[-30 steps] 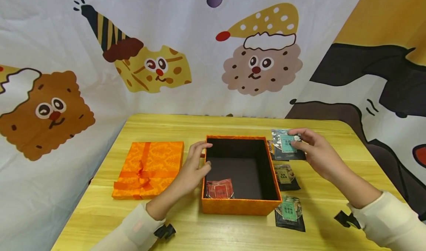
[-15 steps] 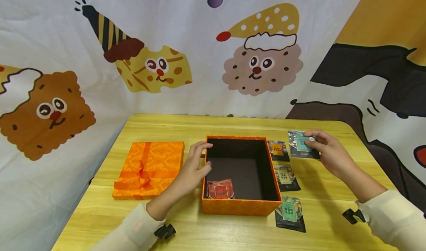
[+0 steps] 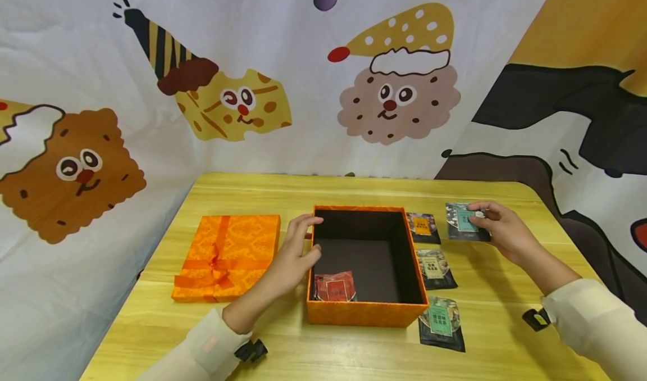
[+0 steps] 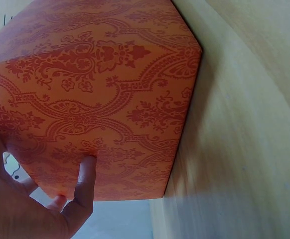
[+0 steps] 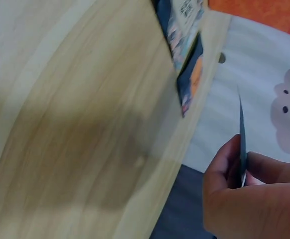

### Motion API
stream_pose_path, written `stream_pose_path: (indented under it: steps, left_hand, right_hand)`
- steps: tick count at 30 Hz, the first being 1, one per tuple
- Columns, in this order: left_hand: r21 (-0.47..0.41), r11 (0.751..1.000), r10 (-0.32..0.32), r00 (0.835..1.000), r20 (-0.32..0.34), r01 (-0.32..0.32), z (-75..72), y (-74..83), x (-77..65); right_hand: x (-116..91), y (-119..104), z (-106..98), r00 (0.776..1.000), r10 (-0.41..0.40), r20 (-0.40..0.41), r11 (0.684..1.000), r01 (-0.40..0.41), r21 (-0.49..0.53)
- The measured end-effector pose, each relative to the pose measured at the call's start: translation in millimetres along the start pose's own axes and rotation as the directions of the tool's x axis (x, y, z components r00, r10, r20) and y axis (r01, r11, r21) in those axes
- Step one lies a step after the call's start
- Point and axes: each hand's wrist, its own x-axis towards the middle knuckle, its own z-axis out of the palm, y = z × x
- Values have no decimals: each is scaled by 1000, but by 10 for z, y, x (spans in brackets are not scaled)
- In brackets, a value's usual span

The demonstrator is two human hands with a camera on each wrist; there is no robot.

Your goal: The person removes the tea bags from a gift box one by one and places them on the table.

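- Right hand pinches a teal-labelled packet; left hand grips the orange box at its left rim, one finger against the outer wall.
- Teal-labelled packet: raised above the table, right of the box; printed face toward the head camera, dark end nearer the person, edge-on to the right wrist camera. Tilt hides which side is longer.
- Along the box's right side, near to far: green-labelled packet, beige-labelled packet, orange-labelled packet, lying flat.
- Inside the box's near-left corner: red packet.
- Left of the box: orange lid with a ribbon bow.
- Behind: cartoon-printed backdrop.
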Motion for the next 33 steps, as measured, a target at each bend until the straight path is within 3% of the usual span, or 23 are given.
stream_pose_path:
  steps: [3,17,23,27,33]
  left_hand:
    - [-1,1000,3,1000,-3,-3,2,9,0]
    - [-4,1000,17,1000,-11,-18,-1,17,-3]
    - [2,1000,20,1000,-13,-20,-1,21,-8]
    - [2,1000,12,1000,-9,-12,-1,14,0]
    - [-1,1000,-7,1000,0,7,3,2,14]
  right_hand:
    - [53,68,-12,1000,28,-9,998,-29,-51]
    - [256,195,19,989,139,-51,985,-143,-99]
    - [324,280,16,991,103,-79,969,-118,-215]
    - [348,312,46,993,25,-116,933,-64,-353]
    - [361,350,60,987,-59,-147,839,-30,-543]
